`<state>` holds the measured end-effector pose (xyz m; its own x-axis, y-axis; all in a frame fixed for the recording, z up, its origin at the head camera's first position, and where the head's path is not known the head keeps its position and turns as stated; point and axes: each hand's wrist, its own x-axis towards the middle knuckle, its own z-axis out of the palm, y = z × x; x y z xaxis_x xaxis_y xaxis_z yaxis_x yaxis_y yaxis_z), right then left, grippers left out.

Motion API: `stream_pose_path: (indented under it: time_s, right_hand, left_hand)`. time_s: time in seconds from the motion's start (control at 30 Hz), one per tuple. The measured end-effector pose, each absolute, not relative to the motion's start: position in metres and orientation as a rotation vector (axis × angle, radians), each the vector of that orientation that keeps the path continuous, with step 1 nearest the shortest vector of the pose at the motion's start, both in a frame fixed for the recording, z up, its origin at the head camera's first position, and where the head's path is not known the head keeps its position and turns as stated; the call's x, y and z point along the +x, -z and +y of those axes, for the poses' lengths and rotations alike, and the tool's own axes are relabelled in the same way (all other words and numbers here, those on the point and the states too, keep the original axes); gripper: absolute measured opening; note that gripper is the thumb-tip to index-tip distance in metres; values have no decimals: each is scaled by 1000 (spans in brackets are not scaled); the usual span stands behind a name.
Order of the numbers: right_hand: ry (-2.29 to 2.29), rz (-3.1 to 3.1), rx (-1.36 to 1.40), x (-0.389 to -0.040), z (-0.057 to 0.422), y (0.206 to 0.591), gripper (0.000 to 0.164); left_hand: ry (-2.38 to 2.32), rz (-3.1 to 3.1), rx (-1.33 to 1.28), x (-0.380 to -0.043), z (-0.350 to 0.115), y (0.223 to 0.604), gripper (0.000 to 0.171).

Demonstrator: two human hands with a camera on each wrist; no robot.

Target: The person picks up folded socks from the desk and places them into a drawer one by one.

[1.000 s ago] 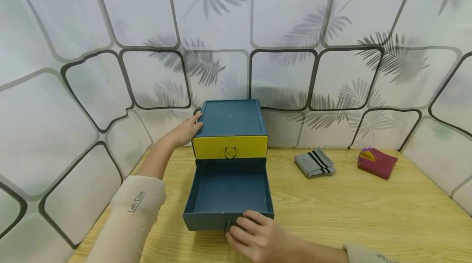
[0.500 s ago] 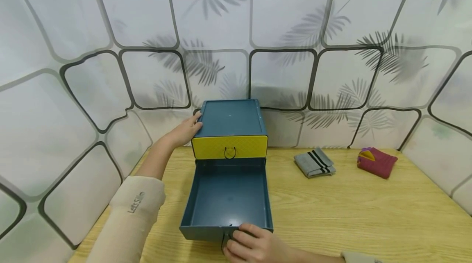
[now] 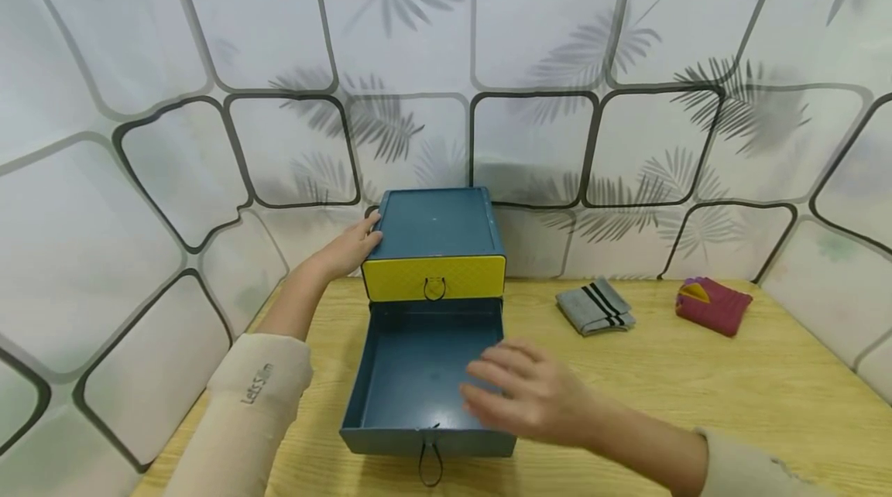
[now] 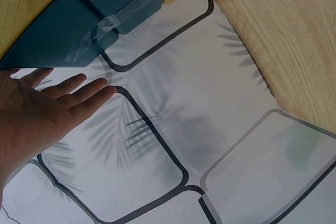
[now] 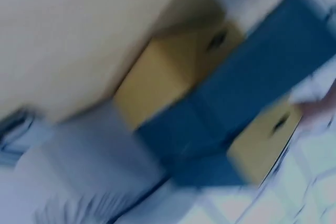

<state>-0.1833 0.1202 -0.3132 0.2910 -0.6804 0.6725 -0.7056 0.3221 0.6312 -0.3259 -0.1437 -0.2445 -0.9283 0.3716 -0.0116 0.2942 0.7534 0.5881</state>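
Note:
A small blue two-tier drawer cabinet (image 3: 439, 222) stands on the table, its upper drawer with a yellow front (image 3: 397, 280) closed. The lower blue drawer (image 3: 390, 441) is pulled far out, its inside bare, and a dark loop handle (image 3: 430, 466) hangs from its front. My left hand (image 3: 346, 249) rests at the cabinet's top left edge with fingers extended; the left wrist view shows that hand (image 4: 47, 108) against its side. Over the drawer's right side, my right hand (image 3: 533, 392) is raised, blurred, fingers loosely bent and holding nothing. The right wrist view is badly blurred.
To the right on the wooden table (image 3: 662, 404) lie a folded grey cloth (image 3: 595, 307) with black stripes and a dark red knitted item (image 3: 714, 307) with orange and purple parts. A patterned curtain (image 3: 536, 149) rises behind and at both sides.
The lower drawer has slid farther out toward me. My right hand has let go of its loop handle and moved up and right. The left hand stays in place.

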Motion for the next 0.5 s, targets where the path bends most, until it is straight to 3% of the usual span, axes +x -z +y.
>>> stream_pose_path:
  time_s: [0.23, 0.5]
  right_hand:
    - [-155, -1814, 1113, -263, 189, 290, 11]
    - [147, -2505, 855, -325, 261, 339, 18]
  left_hand:
    - [-914, 2828, 549, -328, -145, 243, 54]
    - [-929, 2804, 540, -325, -143, 244, 53]
